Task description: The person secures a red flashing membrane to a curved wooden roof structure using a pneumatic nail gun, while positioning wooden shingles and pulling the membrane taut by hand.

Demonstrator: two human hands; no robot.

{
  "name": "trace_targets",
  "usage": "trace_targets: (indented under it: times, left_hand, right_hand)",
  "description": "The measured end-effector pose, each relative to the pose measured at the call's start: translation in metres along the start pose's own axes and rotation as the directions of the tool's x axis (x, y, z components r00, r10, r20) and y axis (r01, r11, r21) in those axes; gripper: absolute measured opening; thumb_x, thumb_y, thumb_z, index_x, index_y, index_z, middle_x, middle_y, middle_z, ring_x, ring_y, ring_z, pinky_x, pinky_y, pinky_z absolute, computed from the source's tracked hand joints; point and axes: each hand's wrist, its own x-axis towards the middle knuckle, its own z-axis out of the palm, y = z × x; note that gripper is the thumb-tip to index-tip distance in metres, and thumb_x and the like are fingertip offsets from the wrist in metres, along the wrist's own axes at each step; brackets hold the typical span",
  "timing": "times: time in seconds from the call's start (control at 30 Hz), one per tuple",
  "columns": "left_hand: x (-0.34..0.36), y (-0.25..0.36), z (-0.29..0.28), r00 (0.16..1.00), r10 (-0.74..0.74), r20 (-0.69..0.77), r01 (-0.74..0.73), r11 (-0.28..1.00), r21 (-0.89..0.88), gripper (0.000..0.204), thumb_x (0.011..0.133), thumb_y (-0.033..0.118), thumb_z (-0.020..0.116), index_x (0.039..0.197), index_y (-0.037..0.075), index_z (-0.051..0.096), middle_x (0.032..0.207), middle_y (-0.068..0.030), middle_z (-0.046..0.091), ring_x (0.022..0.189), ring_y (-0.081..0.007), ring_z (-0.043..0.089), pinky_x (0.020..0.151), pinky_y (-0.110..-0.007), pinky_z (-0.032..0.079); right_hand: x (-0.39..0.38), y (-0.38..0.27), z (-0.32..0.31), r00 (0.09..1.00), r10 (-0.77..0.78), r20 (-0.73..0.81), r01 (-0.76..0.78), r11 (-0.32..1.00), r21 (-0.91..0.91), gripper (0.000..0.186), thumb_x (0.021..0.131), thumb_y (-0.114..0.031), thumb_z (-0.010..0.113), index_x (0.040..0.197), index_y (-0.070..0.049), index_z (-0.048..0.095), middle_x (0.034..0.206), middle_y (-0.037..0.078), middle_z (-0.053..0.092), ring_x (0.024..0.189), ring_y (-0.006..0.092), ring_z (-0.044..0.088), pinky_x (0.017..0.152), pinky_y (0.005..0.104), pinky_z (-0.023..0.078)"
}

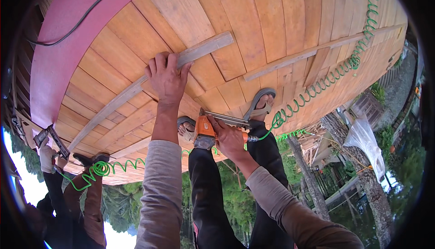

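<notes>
Left hand point(166, 77) spread flat, pinning batten point(149, 79) to planks point(253, 27); right hand point(229, 138) wrapped round nail gun point(206, 133). Best: hold firm, fingers clear, nose square.

**What the view withholds**

The right hand point(229, 138) covers the grip of the orange nail gun point(206, 133), so its trigger cannot be seen. The left hand point(166, 77) hides part of the grey batten point(136, 88). A co-worker point(59, 194) at lower left is cut off by the dark rim.
</notes>
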Motion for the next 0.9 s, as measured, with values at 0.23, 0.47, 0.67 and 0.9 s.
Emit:
trace_targets:
  times: [0.23,0.47,0.67,0.9]
  left_hand:
    - [-0.006,-0.008,-0.012,0.995,-0.041,0.089,0.038,0.999,0.033,0.042,0.082,0.043,0.083,0.109,0.014,0.067,0.112,-0.0064,0.060,0.104,-0.0321,0.054,0.090,-0.049,0.043]
    - [-0.013,-0.008,-0.012,0.996,-0.050,0.070,0.047,0.998,0.045,0.040,0.083,0.037,0.083,0.111,0.014,0.066,0.114,-0.0095,0.061,0.104,-0.0355,0.056,0.091,-0.050,0.044]
    - [-0.015,-0.020,-0.016,0.996,-0.037,0.076,0.034,0.998,0.047,0.040,0.084,0.037,0.083,0.111,0.012,0.066,0.114,-0.0102,0.061,0.104,-0.0364,0.055,0.091,-0.051,0.044]
    - [-0.020,-0.028,-0.015,0.999,-0.009,0.050,0.007,0.999,0.045,0.039,0.085,0.035,0.083,0.110,0.010,0.065,0.112,-0.0124,0.060,0.101,-0.0373,0.054,0.090,-0.050,0.044]
  right_hand:
    - [0.000,0.000,0.001,0.999,-0.016,-0.032,0.016,1.000,0.024,0.069,0.093,-0.024,0.069,0.157,-0.012,0.048,0.130,0.007,0.068,0.090,0.0252,0.074,0.074,0.0425,0.057]
    - [-0.002,0.006,0.003,0.995,0.005,-0.095,0.003,0.996,0.085,0.072,0.090,-0.023,0.072,0.157,-0.012,0.047,0.129,0.006,0.068,0.090,0.0247,0.073,0.074,0.0422,0.057]
    - [0.003,0.007,-0.012,0.997,0.073,0.033,-0.076,0.993,0.092,0.073,0.094,-0.025,0.070,0.160,-0.013,0.042,0.140,0.009,0.065,0.098,0.0279,0.074,0.079,0.0420,0.058]
    - [-0.008,0.026,-0.010,0.995,-0.013,-0.094,0.020,0.997,0.073,0.074,0.090,-0.024,0.071,0.158,-0.010,0.045,0.125,0.008,0.069,0.087,0.0256,0.073,0.070,0.0428,0.056]
